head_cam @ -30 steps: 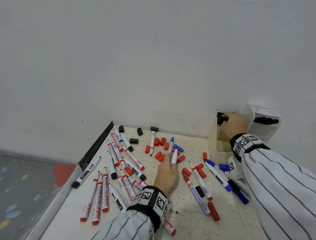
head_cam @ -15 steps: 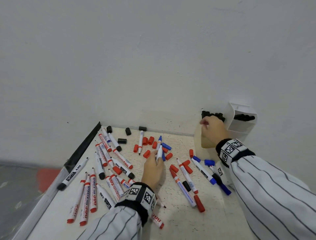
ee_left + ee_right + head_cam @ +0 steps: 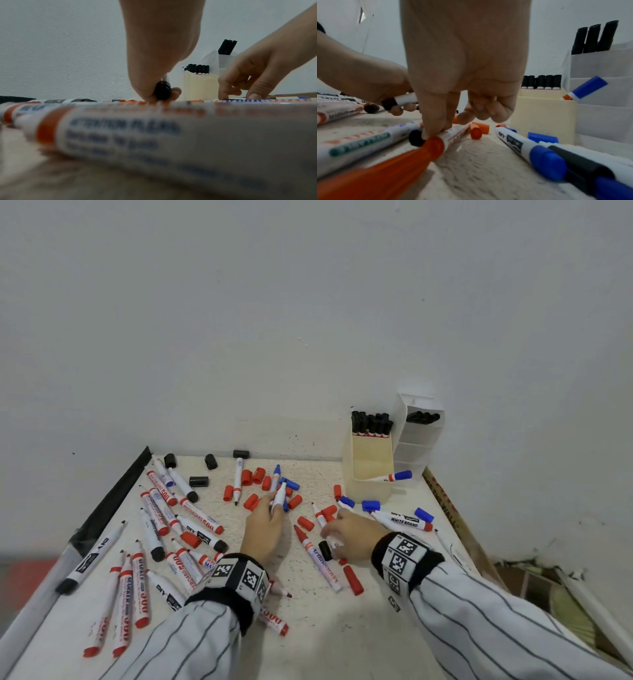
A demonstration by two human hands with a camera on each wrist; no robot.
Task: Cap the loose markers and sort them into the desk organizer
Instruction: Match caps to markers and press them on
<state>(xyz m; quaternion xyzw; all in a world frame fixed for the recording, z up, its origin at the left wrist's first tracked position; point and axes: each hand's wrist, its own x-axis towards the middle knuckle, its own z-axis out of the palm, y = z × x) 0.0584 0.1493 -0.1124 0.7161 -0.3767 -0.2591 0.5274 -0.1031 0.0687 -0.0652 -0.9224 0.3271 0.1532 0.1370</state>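
Observation:
My left hand grips a white marker at mid-table; its black rear end shows in the left wrist view. My right hand is down on the table to the right. Its thumb and forefinger touch a red-ended marker beside a loose black cap. Whether they pinch either one is unclear. The cream organizer stands at the back right and holds capped black markers. One blue-capped marker leans in it.
Many markers lie across the left half of the table. Loose red caps, blue caps and black caps are scattered near the back. A dark strip runs along the left edge. The wall stands close behind.
My right hand left the organizer and came down onto the markers at mid-table. My left hand still holds the same white marker.

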